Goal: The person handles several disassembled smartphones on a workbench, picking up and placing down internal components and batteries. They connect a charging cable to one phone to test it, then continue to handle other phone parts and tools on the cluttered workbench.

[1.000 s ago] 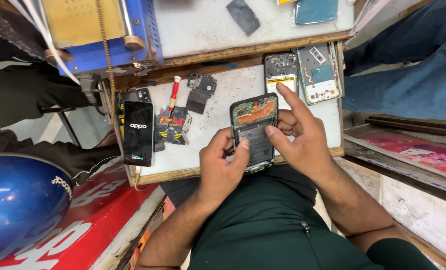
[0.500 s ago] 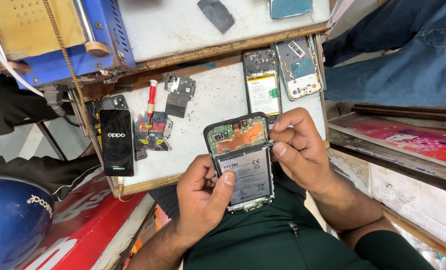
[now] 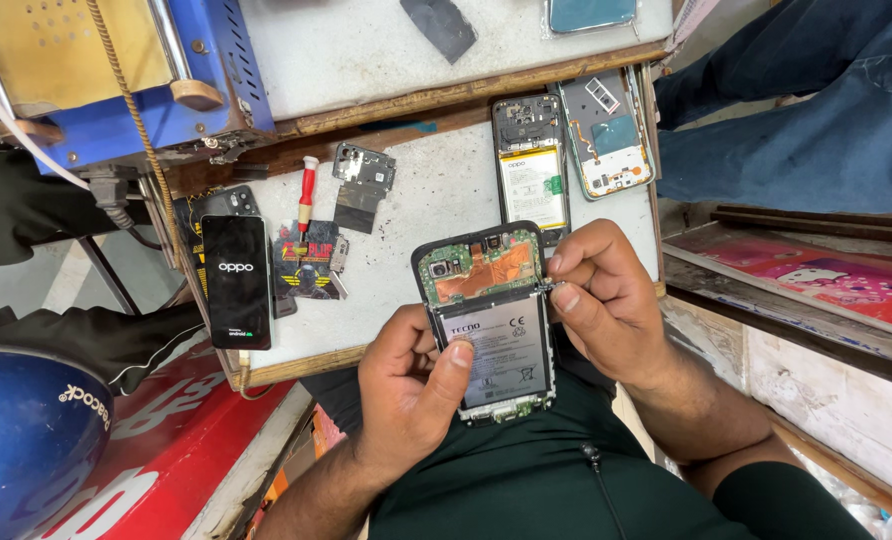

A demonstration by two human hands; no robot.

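Note:
My left hand (image 3: 406, 395) grips an opened phone (image 3: 486, 320) from below, with the thumb lying on its grey battery. The phone's back cover is off, showing a green board and copper foil at the top. My right hand (image 3: 611, 305) rests against the phone's right edge. Its thumb and forefinger pinch a small metal part (image 3: 549, 287) there. I cannot tell what this part is. I hold the phone over my lap, just in front of the small white work board (image 3: 426, 200).
On the board lie a black phone with a lit screen (image 3: 234, 280), a red-handled screwdriver (image 3: 307, 192), a metal shield plate (image 3: 363, 180) and two opened phones (image 3: 529, 160) (image 3: 611, 130). A blue machine (image 3: 116, 70) stands back left, a blue helmet (image 3: 21, 440) lower left. Another person's jeans leg (image 3: 816, 100) is at right.
I have drawn the opened phone down from over the board toward my lap. My right hand moved from its top end to its right edge.

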